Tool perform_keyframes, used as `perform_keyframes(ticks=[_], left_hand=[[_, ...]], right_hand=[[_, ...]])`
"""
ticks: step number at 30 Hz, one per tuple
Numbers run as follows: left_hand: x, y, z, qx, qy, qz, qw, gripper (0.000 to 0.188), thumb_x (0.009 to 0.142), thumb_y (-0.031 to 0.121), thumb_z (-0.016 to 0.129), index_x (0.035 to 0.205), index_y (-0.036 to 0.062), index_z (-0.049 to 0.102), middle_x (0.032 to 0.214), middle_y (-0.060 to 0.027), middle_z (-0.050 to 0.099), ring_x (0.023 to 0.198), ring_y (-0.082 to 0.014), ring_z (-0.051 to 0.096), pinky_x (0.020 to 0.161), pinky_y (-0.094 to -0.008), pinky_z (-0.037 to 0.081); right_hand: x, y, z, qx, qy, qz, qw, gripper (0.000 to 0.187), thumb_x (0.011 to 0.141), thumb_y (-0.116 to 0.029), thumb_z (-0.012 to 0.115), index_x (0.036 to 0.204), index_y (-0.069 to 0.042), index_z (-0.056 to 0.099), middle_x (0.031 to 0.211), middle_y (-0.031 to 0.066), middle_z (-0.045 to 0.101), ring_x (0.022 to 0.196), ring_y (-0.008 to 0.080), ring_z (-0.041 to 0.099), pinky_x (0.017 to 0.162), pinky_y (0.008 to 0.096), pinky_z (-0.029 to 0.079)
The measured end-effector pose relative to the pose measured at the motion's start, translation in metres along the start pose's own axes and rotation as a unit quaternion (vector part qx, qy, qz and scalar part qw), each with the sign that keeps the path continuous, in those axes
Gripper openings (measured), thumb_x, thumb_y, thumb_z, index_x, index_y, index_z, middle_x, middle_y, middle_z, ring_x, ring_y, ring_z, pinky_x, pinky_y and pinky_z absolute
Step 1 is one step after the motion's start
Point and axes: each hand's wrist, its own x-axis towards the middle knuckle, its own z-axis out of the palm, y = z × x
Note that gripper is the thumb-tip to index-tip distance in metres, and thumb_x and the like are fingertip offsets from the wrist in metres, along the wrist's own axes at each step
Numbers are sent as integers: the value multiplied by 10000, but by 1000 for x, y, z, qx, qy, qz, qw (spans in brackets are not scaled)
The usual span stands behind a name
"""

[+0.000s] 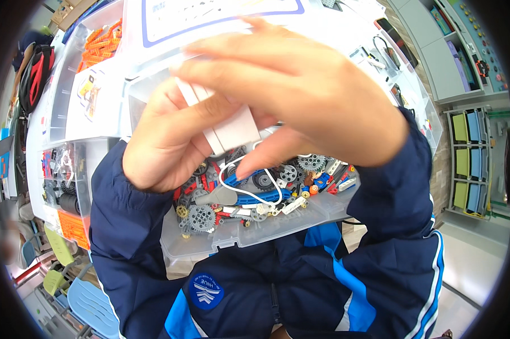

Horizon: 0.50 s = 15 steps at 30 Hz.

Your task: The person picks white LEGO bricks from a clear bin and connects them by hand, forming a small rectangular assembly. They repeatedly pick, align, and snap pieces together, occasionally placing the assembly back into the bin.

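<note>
At frame centre, the left hand and the right hand together grip white flat pieces above a clear tray of gears.

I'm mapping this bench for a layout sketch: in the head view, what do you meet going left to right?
Red-and-black helmet → orange parts compartment → left hand → white pieces → right hand → green-and-blue drawer rack.

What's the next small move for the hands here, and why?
Probably lower the white parts clear of the face. Both the left hand and the right hand pinch them close under the camera, hiding much of the clear bin of gears and beams.
</note>
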Motion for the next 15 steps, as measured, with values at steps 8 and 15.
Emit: perform_keyframes(ticks=[8,15], left_hand=[[12,-3,-3,13,117,142,983,475,1038,120,525,1416,-124,373,1418,-298,503,1340,-376,518,1120,-441,470],[10,-4,-7,-9,124,153,980,465,1039,111,515,1415,-123,372,1424,-299,494,1351,-371,506,1127,-449,467]], right_hand=[[-34,-41,-54,203,-385,222,872,381,664,69,670,1036,-1,714,979,161,707,902,354,688,781,429,560],[-60,-28,-18,229,-363,231,873,404,659,129,602,1028,13,718,1038,185,679,1023,374,649,864,430,543]])
